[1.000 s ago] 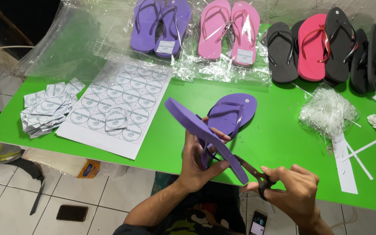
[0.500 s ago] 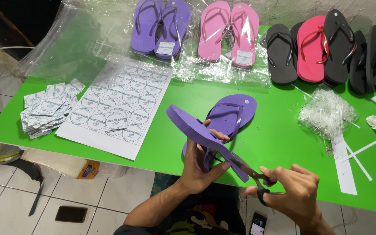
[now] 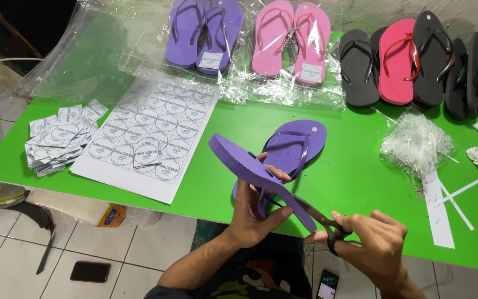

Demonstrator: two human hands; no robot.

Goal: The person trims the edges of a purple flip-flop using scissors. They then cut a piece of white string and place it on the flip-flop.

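Sandal (image 3: 250, 166) in left hand (image 3: 255, 213), perhaps against scissors (image 3: 319, 218)

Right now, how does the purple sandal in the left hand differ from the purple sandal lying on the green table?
The held purple sandal is raised and tilted, gripped by the left hand, with scissors in the right hand at its strap. The lying purple sandal rests flat on the green table, strap up, untouched. Both share colour and shape.
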